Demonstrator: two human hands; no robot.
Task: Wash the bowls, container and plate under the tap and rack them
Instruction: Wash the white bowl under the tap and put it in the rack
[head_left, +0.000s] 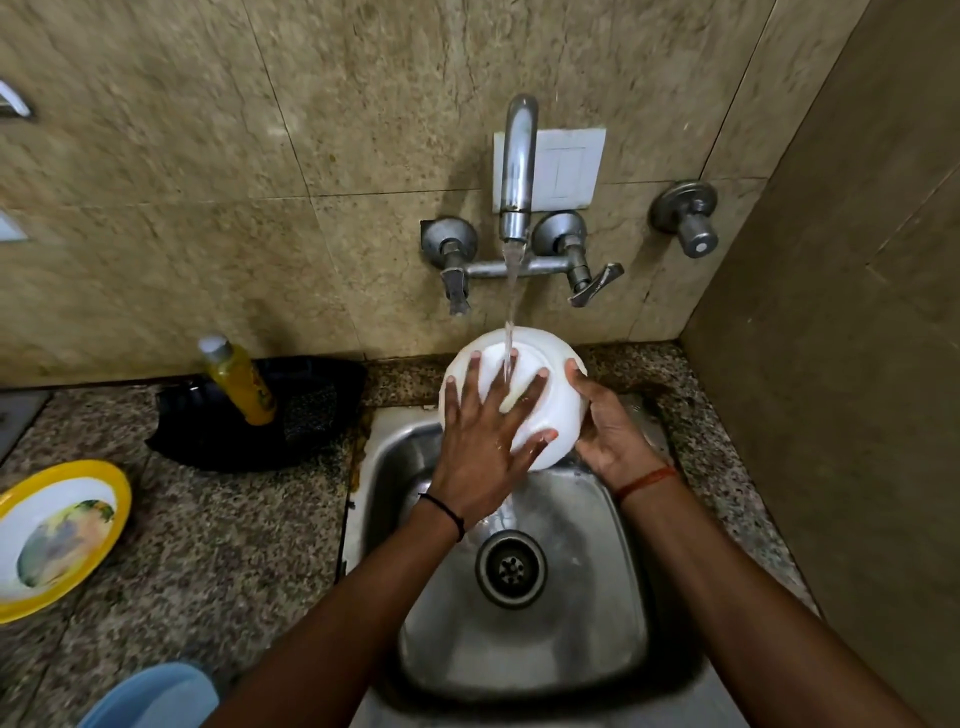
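A white bowl (558, 400) is held upside down over the steel sink (618, 582), right under the running tap (517, 171). Water falls onto its base. My left hand (480, 441) lies flat on the bowl's underside with fingers spread. My right hand (613, 431) grips the bowl's right side, thumb on top. A yellow-rimmed plate (57, 535) with a printed picture rests on the counter at far left. A light blue container (150, 696) shows at the bottom left edge.
A yellow soap bottle (239, 382) stands in a black tray (311, 410) left of the sink. Two tap handles (592, 283) and a wall valve (685, 218) project from the tiled wall. A side wall closes the right. Speckled granite counter (218, 545) surrounds the sink.
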